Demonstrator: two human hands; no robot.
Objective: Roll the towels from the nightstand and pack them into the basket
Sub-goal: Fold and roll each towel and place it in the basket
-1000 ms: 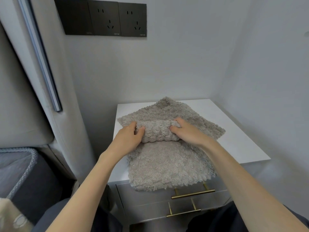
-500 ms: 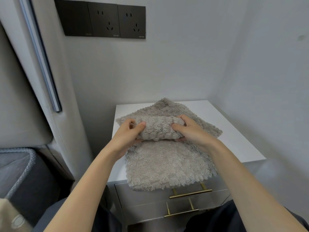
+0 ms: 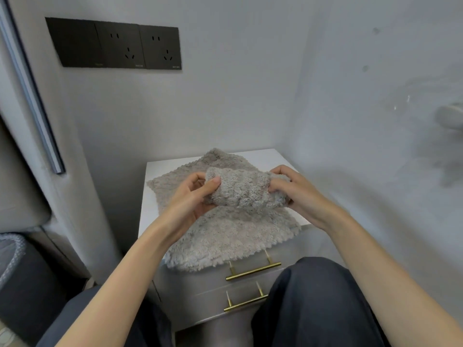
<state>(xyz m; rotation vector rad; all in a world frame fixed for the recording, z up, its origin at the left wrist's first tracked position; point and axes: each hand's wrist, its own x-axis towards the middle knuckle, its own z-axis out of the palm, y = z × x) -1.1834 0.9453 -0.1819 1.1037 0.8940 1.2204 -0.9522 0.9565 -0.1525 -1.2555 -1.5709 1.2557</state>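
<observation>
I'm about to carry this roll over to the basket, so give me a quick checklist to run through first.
1. Both ends of the roll gripped: ok, left hand and right hand each hold one.
2. Roll wound tight, no loose tail: cannot tell, its underside is hidden.
3. Roll clear of the flat towel: ok, it looks lifted off.
4. Flat towel settled on the nightstand: not ok, its front edge overhangs.
5. Room in the basket: cannot tell, only its rim shows.

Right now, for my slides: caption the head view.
Left hand and right hand grip rolled towel over flat towel on nightstand.
</observation>
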